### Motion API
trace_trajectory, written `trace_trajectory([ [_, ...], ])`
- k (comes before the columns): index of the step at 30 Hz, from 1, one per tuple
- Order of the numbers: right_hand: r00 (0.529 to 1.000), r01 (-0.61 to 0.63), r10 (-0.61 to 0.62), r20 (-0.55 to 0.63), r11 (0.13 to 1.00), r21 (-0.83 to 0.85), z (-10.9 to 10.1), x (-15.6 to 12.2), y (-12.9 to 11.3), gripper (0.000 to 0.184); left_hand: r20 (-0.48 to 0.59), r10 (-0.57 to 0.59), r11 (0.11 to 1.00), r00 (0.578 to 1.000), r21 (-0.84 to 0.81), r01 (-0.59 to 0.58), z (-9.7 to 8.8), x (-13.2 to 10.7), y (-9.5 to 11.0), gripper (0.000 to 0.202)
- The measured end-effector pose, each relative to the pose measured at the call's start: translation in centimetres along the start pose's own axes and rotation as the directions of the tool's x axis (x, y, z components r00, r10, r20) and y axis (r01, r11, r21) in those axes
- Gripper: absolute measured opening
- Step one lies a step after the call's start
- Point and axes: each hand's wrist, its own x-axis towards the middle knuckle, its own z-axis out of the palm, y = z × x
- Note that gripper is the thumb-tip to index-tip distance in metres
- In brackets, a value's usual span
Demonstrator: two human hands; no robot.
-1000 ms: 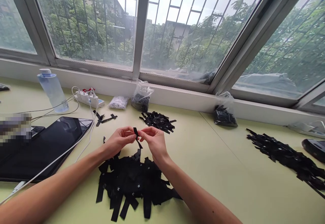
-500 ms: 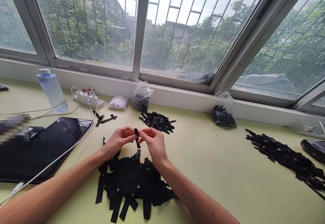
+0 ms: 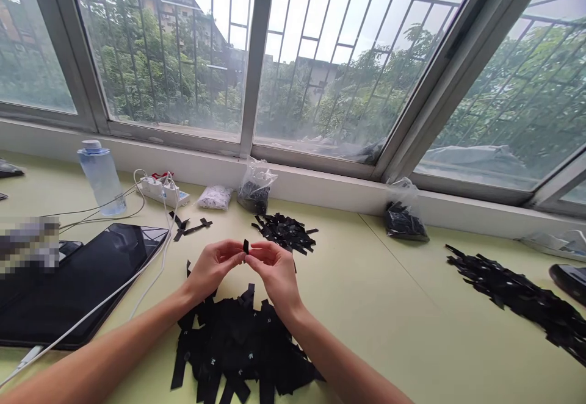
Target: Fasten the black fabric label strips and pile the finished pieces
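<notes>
Between my two hands is a short black fabric strip (image 3: 246,246), its upper end sticking up above the fingers. My left hand (image 3: 215,268) pinches it from the left, thumb and fingertips together. From the other side my right hand (image 3: 274,270) grips the same strip, and the fingertips of both hands meet. The strip's lower part is mostly hidden by the fingers. Below my wrists lies a large heap of black strips (image 3: 242,343), some bearing small white letters such as M. Just beyond my right hand is a smaller pile of black strips (image 3: 286,231).
Along the sill stand a water bottle (image 3: 103,178), a power strip (image 3: 162,191), a white packet (image 3: 215,198) and two clear bags of black pieces (image 3: 255,193), (image 3: 405,218). A tablet (image 3: 86,288) with a white cable lies left. More black strips (image 3: 517,288) spread at right.
The strip was held upright with a long part hanging below the fingers; now it is mostly covered, the fingertips closer together. The view has tilted up slightly.
</notes>
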Motion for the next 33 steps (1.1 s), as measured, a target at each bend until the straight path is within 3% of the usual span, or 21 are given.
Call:
trace_trajectory([
  [8,0.988,0.120,-0.134,-0.082,0.981,-0.151,0.0,0.0,0.6,0.011,-0.051,0.092,0.991,0.994,0.100,-0.087,0.2,-0.3,0.0,0.019],
  [18,0.992,0.117,-0.117,-0.037,0.993,-0.003,-0.1,0.2,0.6,0.023,-0.124,0.308,0.921,0.943,0.288,-0.263,0.2,-0.5,-0.1,0.011],
  [33,0.957,0.248,-0.279,-0.074,0.926,-0.284,0.1,-0.8,-0.8,0.014,-0.113,0.263,0.922,0.958,0.320,-0.216,0.5,-0.8,1.1,0.011],
])
